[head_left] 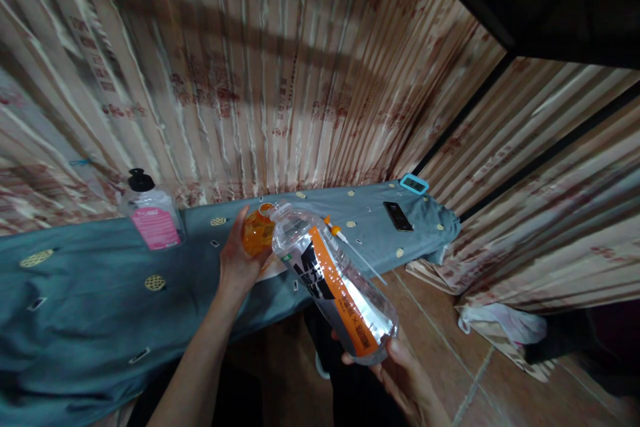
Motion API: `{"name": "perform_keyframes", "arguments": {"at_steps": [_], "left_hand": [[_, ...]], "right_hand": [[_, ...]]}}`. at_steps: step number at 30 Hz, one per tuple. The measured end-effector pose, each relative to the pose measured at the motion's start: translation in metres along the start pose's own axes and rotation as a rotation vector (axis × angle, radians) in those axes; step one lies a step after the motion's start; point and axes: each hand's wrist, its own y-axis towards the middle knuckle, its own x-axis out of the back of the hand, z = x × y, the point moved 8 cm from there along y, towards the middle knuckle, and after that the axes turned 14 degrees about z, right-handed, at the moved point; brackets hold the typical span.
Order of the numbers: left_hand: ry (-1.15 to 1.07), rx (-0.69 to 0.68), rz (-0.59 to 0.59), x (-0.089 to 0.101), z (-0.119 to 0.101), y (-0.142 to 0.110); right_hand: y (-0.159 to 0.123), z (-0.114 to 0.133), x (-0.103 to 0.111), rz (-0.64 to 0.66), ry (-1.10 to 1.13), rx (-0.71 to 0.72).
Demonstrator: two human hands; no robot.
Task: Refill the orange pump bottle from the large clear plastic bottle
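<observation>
My right hand (pixel 400 373) grips the base of a clear plastic bottle (pixel 335 280) with an orange and black label. The bottle is tilted, its open mouth pointing at a small orange container (pixel 257 232). My left hand (pixel 239 260) is wrapped round that orange container, just above the table covered with a blue-grey cloth (pixel 90 300). A syringe with orange parts (pixel 340 235) lies on the cloth right behind the bottle.
A pump bottle with a pink label (pixel 153 213) stands at the back left of the table. A black phone (pixel 398 215) and a small blue-framed device (pixel 414 183) lie at the far right end. Curtains hang all round; crumpled bags (pixel 505 327) lie on the tiled floor.
</observation>
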Motion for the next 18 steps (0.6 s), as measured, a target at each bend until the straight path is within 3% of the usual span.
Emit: {"name": "perform_keyframes", "arguments": {"at_steps": [7,12,18], "left_hand": [[-0.029,-0.099,0.049,0.002,-0.014,-0.002],[-0.032,-0.085,0.073,0.005,-0.024,-0.003],[-0.033,-0.072,0.059,0.007,-0.027,-0.001]], "right_hand": [[-0.001,-0.006,0.017,-0.004,0.019,-0.039],[0.001,0.0,0.004,0.024,-0.005,-0.063],[-0.002,0.008,-0.008,-0.071,0.03,-0.038]]}}
